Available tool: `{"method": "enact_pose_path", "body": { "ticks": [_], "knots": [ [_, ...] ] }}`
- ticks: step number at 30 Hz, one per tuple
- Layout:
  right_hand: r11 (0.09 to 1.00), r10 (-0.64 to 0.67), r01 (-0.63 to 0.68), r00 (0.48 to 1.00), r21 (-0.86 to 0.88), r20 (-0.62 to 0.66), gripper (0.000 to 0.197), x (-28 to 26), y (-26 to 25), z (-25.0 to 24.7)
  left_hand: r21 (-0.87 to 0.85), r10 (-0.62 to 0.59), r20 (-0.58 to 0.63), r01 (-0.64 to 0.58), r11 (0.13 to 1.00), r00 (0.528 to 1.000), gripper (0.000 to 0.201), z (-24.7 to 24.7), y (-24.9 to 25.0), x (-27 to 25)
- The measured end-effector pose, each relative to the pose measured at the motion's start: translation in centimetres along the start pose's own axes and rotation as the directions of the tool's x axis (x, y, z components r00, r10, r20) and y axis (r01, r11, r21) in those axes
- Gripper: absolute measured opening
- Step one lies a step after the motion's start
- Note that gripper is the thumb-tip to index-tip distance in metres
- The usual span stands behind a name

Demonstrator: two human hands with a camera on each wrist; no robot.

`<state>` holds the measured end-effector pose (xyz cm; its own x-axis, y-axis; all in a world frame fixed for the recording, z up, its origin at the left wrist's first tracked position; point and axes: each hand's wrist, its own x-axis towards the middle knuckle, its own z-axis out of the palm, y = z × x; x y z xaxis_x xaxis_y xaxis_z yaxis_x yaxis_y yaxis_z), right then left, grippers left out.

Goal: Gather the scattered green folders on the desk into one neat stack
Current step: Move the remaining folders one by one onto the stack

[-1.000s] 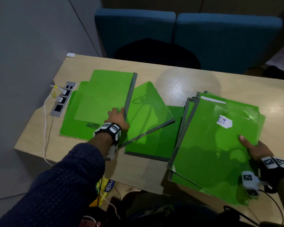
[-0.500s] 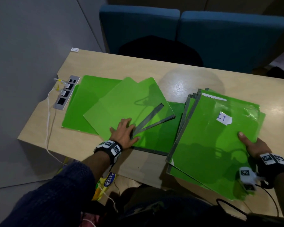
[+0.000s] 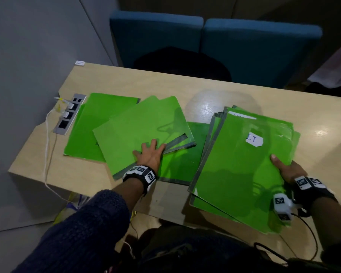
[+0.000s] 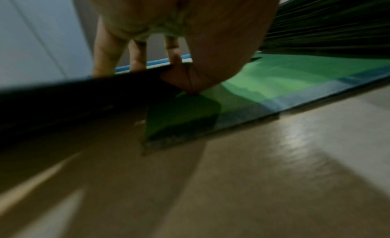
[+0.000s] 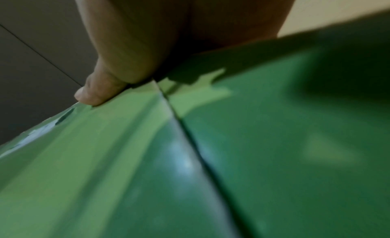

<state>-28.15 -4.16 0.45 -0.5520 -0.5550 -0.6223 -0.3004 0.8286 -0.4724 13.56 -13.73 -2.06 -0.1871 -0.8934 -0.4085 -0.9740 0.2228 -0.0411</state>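
Note:
Several green folders lie on the wooden desk (image 3: 146,83). My left hand (image 3: 150,154) holds the tilted top green folder (image 3: 138,131), fingers spread on its cover. In the left wrist view my left hand (image 4: 183,78) has its thumb tucked at that folder's raised near edge (image 4: 73,99). Another folder (image 3: 98,119) lies under it at the left, and one (image 3: 181,160) lies flat in the middle. My right hand (image 3: 287,170) grips the right edge of the folder stack (image 3: 240,170), with the thumb (image 5: 94,94) on the top cover (image 5: 126,158). The stack overhangs the near edge.
A grey socket strip (image 3: 69,117) is set into the desk's left end, and a white cable (image 3: 46,154) hangs over the edge. Two blue chairs (image 3: 244,52) stand behind the desk. A grey wall lies to the left.
My left hand has turned the upright folder over to the right, laid it across the folder beside it and slid toward the near edge. My right hand and the stack stayed put.

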Motion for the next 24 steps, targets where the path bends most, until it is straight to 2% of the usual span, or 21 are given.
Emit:
{"method": "enact_pose_path", "body": {
  "ticks": [3,4,7,9,11,13,15,16,19,22,24],
  "knots": [
    [1.0,-0.002,0.002,1.0,0.0,-0.005,0.086,0.1,0.1,-0.1,-0.015,-0.005,-0.034,0.004,1.0,0.999,0.065,0.4,-0.9,0.4],
    [1.0,-0.007,0.007,1.0,0.005,-0.006,0.092,0.3,0.2,-0.1,-0.007,0.013,-0.037,-0.013,1.0,0.999,0.062,0.5,-1.3,0.4],
    [1.0,-0.011,0.011,1.0,0.024,-0.001,0.135,0.8,0.8,-0.1,-0.022,0.068,-0.05,-0.069,0.997,0.996,0.06,0.5,-2.2,0.9],
    [1.0,-0.01,0.01,1.0,0.012,0.009,0.148,1.4,1.3,-0.1,0.004,0.13,-0.046,-0.13,0.992,0.99,0.068,0.0,-2.3,1.3],
    [1.0,-0.013,0.013,1.0,0.011,0.016,0.149,1.7,1.6,-0.3,-0.002,0.132,-0.07,-0.132,0.991,0.989,0.07,-0.2,-2.3,1.7],
    [1.0,-0.016,0.016,1.0,0.007,0.016,0.149,1.9,1.7,-0.3,-0.098,0.137,-0.099,-0.147,0.984,0.986,0.055,0.2,-2.6,1.7],
    [1.0,-0.009,0.009,1.0,0.005,0.016,0.146,1.9,1.9,-0.3,-0.124,0.213,-0.106,-0.226,0.966,0.971,0.038,0.9,-2.8,1.3],
    [1.0,-0.006,0.006,1.0,0.008,0.018,0.144,2.0,2.0,-0.3,-0.11,0.249,-0.085,-0.258,0.96,0.965,0.036,1.0,-2.9,1.0],
    [1.0,-0.015,0.015,1.0,0.018,0.026,0.139,1.7,1.7,-0.4,-0.048,0.269,-0.008,-0.269,0.962,0.963,0.044,0.0,-2.4,0.9],
    [1.0,-0.016,0.016,1.0,0.01,0.023,0.139,1.2,1.4,-0.4,-0.004,0.288,0.068,-0.288,0.957,0.955,0.074,-0.9,-1.3,1.3],
    [1.0,-0.021,0.021,1.0,-0.001,0.02,0.143,1.5,1.5,-0.4,0.036,0.3,0.096,-0.305,0.952,0.949,0.087,-1.0,-0.4,1.5]
  ]
}}
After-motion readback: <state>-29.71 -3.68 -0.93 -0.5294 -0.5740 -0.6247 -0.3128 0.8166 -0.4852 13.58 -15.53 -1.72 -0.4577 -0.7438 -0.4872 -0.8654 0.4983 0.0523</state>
